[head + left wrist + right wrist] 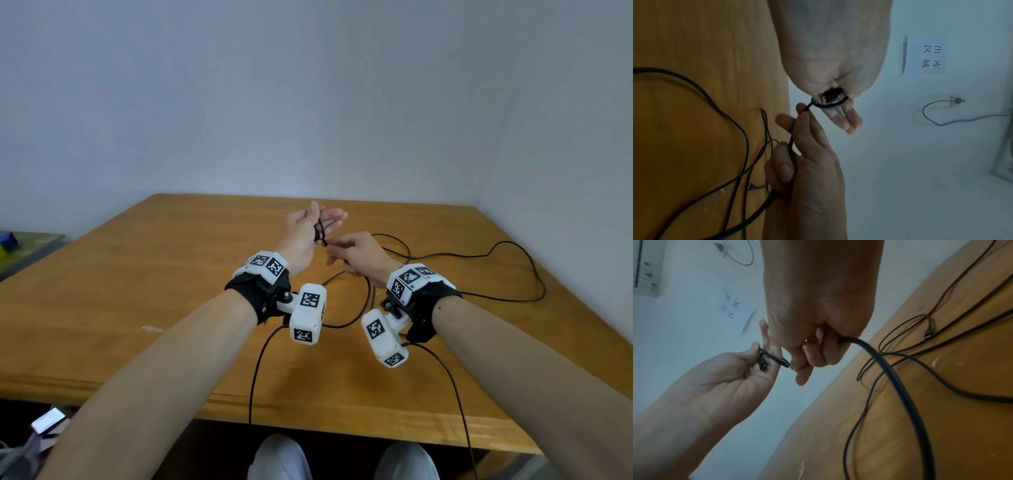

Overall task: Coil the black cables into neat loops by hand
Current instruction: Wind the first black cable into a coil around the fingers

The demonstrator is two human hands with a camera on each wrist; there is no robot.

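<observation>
Cables number at least two: one black cable (513, 250) sprawls over the wooden table (137, 274), a thinner cable (929, 324) beside it. Left hand (305, 233), fingers extended, wears a small loop pinned by the thumb; right hand (359, 255) grips the cable. A paper sign (925, 56) hangs behind.

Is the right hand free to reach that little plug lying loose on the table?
Probably not yet: the right hand grips the black cable. The plug lies uncovered on the table, so only the grip stands in the way.

Wooden table (137, 274) against plain pale walls (308, 85)
</observation>
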